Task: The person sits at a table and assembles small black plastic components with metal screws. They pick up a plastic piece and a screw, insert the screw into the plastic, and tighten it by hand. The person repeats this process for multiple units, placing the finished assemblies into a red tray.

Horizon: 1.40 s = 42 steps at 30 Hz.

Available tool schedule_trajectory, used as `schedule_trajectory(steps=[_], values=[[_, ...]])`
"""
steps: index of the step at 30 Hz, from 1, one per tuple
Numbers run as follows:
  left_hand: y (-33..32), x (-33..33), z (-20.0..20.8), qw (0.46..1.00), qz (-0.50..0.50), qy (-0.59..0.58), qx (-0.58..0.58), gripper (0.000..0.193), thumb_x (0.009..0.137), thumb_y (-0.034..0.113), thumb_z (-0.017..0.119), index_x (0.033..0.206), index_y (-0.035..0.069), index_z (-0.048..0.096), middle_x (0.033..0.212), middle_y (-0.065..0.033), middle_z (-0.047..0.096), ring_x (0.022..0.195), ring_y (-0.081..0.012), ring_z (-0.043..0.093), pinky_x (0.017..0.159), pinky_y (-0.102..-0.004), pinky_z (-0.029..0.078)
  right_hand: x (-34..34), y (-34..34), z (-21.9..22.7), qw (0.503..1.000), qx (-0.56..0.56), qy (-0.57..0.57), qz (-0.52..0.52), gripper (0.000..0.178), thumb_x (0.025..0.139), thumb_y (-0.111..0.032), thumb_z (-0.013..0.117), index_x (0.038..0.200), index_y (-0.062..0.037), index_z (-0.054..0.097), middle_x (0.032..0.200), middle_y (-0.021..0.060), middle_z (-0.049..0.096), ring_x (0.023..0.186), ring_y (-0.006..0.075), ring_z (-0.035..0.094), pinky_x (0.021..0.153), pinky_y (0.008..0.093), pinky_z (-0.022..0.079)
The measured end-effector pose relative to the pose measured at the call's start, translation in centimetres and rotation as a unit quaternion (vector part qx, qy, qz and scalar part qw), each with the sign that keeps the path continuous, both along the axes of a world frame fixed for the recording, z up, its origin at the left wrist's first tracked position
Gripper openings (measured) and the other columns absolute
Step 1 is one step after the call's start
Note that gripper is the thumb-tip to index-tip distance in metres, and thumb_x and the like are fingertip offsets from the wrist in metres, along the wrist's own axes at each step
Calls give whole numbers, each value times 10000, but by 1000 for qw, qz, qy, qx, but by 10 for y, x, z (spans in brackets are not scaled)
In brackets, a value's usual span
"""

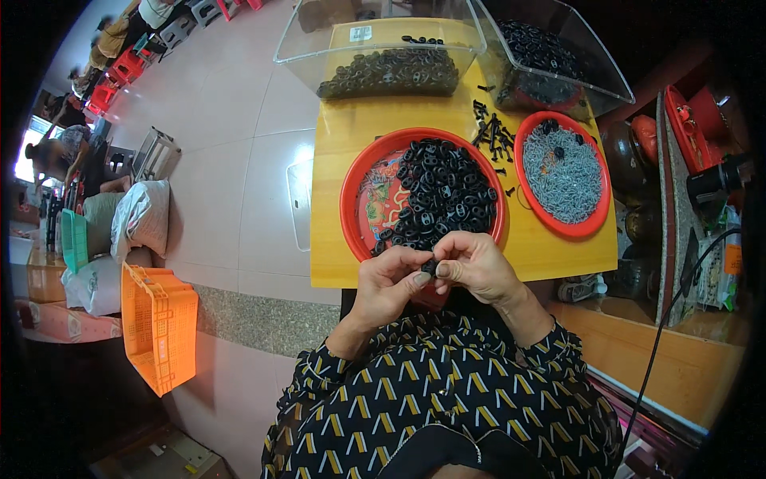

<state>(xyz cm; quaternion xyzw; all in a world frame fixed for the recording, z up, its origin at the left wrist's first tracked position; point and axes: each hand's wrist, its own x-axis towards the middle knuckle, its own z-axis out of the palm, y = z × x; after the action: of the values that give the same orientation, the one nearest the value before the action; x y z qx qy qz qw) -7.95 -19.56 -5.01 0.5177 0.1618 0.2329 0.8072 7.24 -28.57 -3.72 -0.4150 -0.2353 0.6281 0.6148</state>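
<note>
Between my fingertips, just over the near rim of a red round tray (349,209), is a small black plastic part (429,267). My left hand (387,283) pinches it from one side and my right hand (476,270) from the other; the fingers cover most of it. Many oval black plastic pieces with holes (443,188) are heaped in that tray, whose patterned bottom shows at its left. Right of it, a second red tray (520,172) holds a pile of silver screws (565,180) with a few black pieces on top. Loose black bolt-like parts (495,136) lie between the trays.
At the back of the yellow table (327,160) stand two clear bins, one with black pieces (391,73), another fuller (542,60). An orange crate (159,327) and white sacks (142,215) are on the left. To the right hangs a black cable (669,307). People sit far left.
</note>
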Motion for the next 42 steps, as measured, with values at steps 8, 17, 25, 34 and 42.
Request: schedule_trajectory(steps=[8, 17, 25, 34, 42], values=[[-3, 4, -1, 996, 53, 8, 68, 214, 786, -19, 561, 997, -49, 555, 886, -63, 581, 796, -103, 551, 703, -224, 448, 1, 5, 0, 1000, 18, -22, -5, 140, 775, -88, 632, 823, -8, 528, 731, 24, 555, 639, 87, 560, 562, 214, 498], [-2, 7, 5, 996, 23, 7, 83, 217, 797, -33, 535, 1014, -50, 539, 888, -71, 577, 771, -113, 559, 687, -222, 453, 3, 7, 1, 998, 20, -58, 2, 119, 779, -84, 629, 760, -21, 530, 681, 23, 563, 588, 80, 556, 534, 203, 475], [-4, 12, 5, 998, 47, -34, 9, 235, 823, -20, 519, 1058, -33, 510, 894, -62, 573, 781, -103, 562, 709, -213, 465, 7, 9, 8, 1000, 2, 15, -7, 144, 793, -139, 617, 822, -17, 546, 712, 21, 559, 622, 77, 564, 553, 211, 505], [-8, 8, -1, 999, 50, 9, 5, 293, 816, -10, 538, 1105, -32, 494, 900, -41, 567, 782, -85, 541, 680, -206, 446, 6, 2, 23, 990, -71, -120, 5, 137, 827, -153, 577, 824, -17, 559, 687, 17, 558, 571, 59, 538, 509, 188, 475], [5, -14, -2, 927, 180, 77, 319, 360, 734, -32, 602, 1082, -32, 510, 846, -100, 560, 692, -126, 549, 604, -227, 451, 66, 28, 68, 964, -3, -238, -120, 91, 795, -79, 549, 740, -10, 528, 570, 60, 548, 458, 122, 536, 401, 227, 446]])
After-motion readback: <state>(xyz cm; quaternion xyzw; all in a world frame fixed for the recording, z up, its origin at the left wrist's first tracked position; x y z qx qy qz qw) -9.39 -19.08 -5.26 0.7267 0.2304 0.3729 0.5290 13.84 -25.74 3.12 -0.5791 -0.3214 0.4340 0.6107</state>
